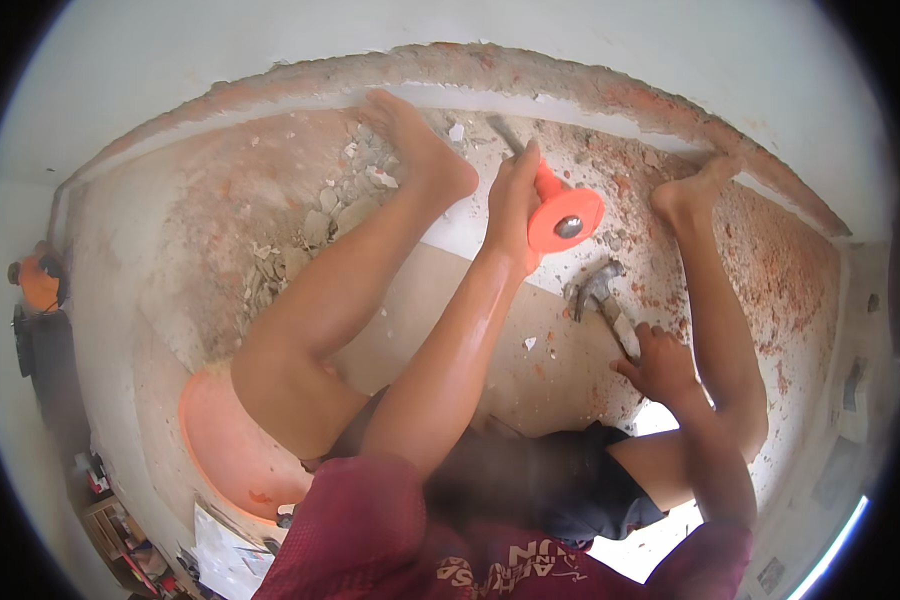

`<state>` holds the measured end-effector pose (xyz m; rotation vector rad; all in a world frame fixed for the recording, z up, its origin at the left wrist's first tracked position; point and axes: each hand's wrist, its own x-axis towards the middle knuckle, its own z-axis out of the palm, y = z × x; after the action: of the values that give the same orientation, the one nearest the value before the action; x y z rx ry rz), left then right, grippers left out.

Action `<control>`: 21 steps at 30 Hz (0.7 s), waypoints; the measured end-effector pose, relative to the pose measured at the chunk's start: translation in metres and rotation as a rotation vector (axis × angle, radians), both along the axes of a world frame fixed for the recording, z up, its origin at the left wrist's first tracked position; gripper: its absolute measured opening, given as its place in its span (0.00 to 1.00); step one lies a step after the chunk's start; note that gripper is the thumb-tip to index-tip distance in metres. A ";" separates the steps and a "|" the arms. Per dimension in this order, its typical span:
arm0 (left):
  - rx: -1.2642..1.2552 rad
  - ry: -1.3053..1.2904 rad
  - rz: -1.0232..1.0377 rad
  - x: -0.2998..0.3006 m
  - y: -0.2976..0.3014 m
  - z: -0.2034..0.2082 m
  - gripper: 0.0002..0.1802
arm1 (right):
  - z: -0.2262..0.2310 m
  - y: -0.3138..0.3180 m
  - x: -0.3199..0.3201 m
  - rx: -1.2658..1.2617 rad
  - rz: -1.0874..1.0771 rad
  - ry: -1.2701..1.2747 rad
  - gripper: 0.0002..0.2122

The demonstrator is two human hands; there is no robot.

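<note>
My left hand [511,205] is wrapped round the grip of a chisel [552,232] with an orange round hand guard. Its metal striking end faces back toward me, while the dark blade [506,134] points at the base of the wall. Whether the tip touches the wall I cannot tell. Lower and to the right, my right hand [662,366] grips the handle of a claw hammer [600,288]. The hammer's head is held low over the dusty floor, apart from the chisel. A chipped strip [510,75] of exposed masonry runs along the wall's foot.
Broken plaster rubble [325,215] lies beside my left leg, and reddish debris [620,185] is scattered between my feet. An orange basin [240,450] sits near my left knee. At the far left is an orange and black object [40,283]; a shelf [120,540] with small items stands lower left.
</note>
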<state>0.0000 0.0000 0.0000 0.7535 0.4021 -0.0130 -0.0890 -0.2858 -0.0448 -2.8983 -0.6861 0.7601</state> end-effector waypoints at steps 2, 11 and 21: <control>-0.150 -0.068 -0.011 0.034 -0.008 -0.012 0.15 | -0.002 -0.005 -0.008 -0.067 -0.084 0.073 0.23; -0.235 -0.146 -0.080 0.094 0.001 -0.028 0.23 | -0.021 -0.017 -0.006 0.021 -0.248 0.055 0.16; -0.180 -0.261 -0.219 0.085 0.042 -0.049 0.25 | 0.039 0.014 0.009 0.110 -0.168 -0.147 0.20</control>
<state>0.0853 0.0420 -0.0494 0.6084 0.0676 -0.1532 -0.0798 -0.2723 -0.0057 -2.8849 -0.4705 0.4792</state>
